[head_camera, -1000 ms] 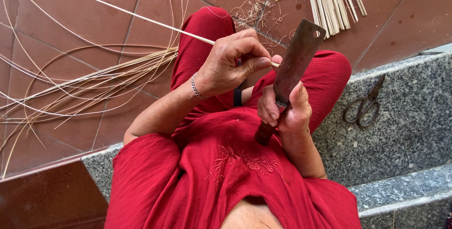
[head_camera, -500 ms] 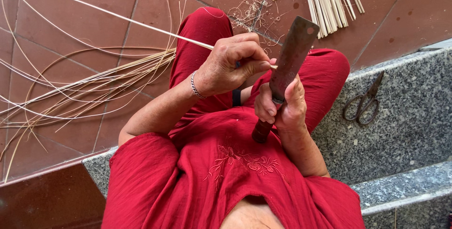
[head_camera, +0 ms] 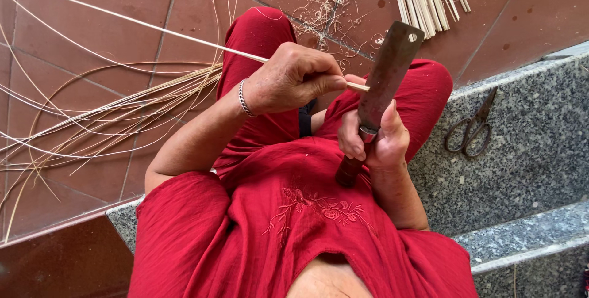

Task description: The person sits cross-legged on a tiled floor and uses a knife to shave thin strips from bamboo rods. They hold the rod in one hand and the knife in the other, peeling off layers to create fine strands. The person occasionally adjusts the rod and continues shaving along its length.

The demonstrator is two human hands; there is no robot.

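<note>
Bamboo strip (head_camera: pixel 153 28) pinched in left grip (head_camera: pixel 291 80), against right-gripped (head_camera: pixel 371 141) knife (head_camera: pixel 386 71).

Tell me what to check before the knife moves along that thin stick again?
1. Right hand wraps the handle of the big knife: ok.
2. Left hand pinches the thin strip close to the blade: ok.
3. The strip's end meets the blade edge: ok, it touches there.
4. Left fingertips out of the blade's way: cannot tell, the thumb sits very near the blade.
5. The strip's long tail runs free over the tiled floor: ok.
6. Scissors lie aside on the stone step, apart from both hands: ok.
</note>
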